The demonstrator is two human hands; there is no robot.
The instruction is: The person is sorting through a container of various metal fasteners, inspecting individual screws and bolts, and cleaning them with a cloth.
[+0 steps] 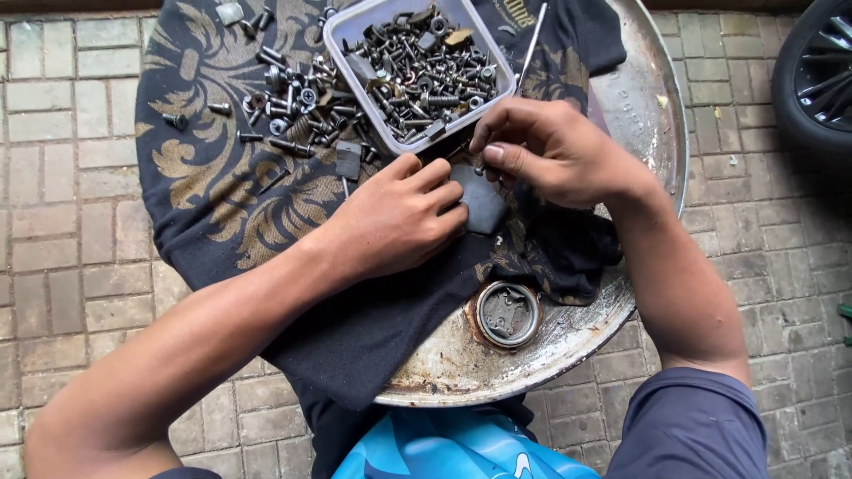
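The left hand (399, 217) presses a small grey plate (482, 202) onto the black cloth (231, 186); the right hand (541, 146) pinches a small screw (480, 166) beside the screw tub (417, 66).

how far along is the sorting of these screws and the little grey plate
Done: a spread of loose screws lies on the black cloth. In hand: the left hand steadies a small grey plate while the right hand pinches something small over it. Left: the plastic tub looks full of hardware.

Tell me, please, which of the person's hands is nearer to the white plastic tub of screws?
The right hand: its fingers reach to the lower right corner of the white plastic tub. The left hand lies lower on the black cloth, holding a small grey plate, apart from the tub.
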